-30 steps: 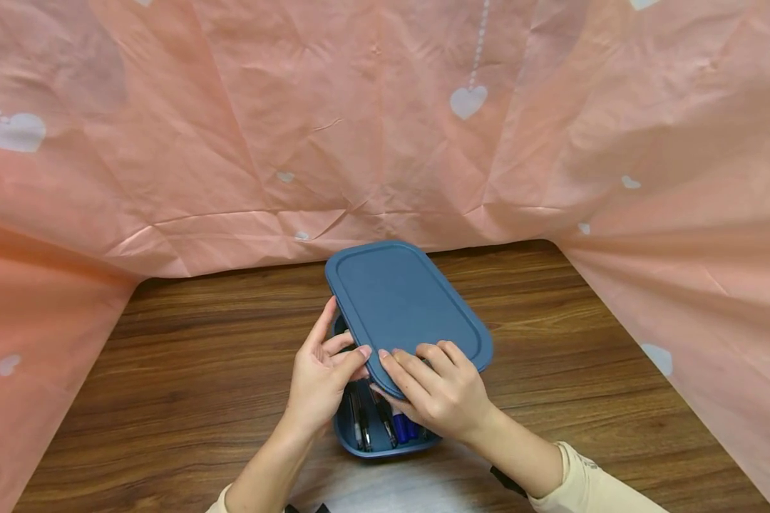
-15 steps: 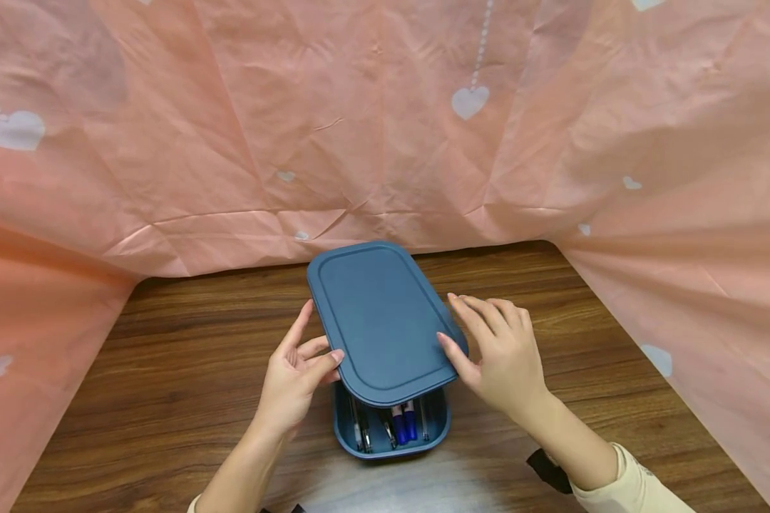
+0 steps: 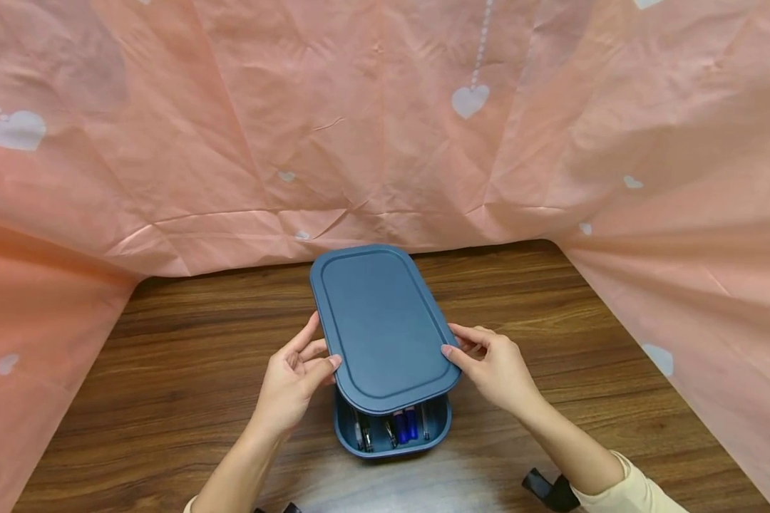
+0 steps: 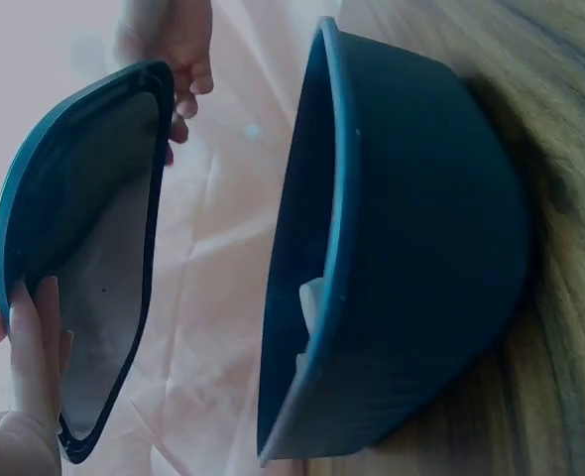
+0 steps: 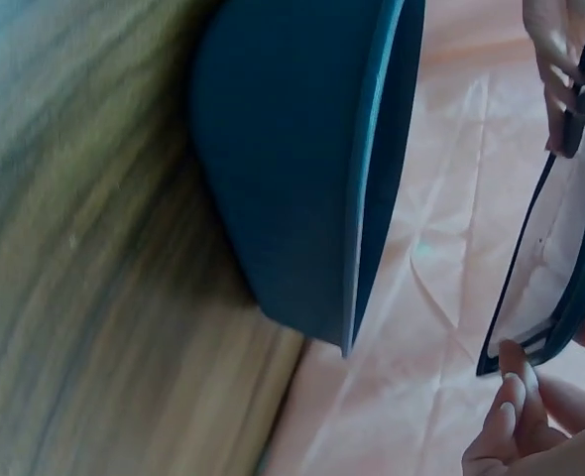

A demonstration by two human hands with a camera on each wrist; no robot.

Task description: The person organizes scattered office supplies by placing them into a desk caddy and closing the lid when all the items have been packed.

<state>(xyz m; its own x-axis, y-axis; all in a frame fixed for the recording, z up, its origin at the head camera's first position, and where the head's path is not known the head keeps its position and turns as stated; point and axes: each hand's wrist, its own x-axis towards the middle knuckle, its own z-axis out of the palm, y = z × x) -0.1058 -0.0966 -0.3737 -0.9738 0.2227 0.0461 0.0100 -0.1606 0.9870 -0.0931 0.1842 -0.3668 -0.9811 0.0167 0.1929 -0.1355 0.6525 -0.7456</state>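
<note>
A blue rectangular lid [image 3: 385,320] with rounded corners is held above a matching blue box [image 3: 417,450]. My left hand [image 3: 290,385] pinches its left edge, thumb on top and fingers beneath. On the opposite edge my right hand [image 3: 497,367] grips it the same way. Both wrist views show a gap between the lid [image 4: 104,238] and the rim of the box [image 4: 411,218]. Inside the box's near end lie blue-capped markers [image 3: 406,425] and several clear pens [image 3: 362,433]; the lid hides the rest of the contents.
The box stands on a brown wood-grain table [image 3: 186,370]. Behind and at both sides hangs a pink cloth [image 3: 372,128] with white hearts. A black strap [image 3: 550,490] shows by the right forearm.
The lid has shifted left and turned straighter over the box. My right hand let go of the near edge, moved right, and now grips the lid's right edge.
</note>
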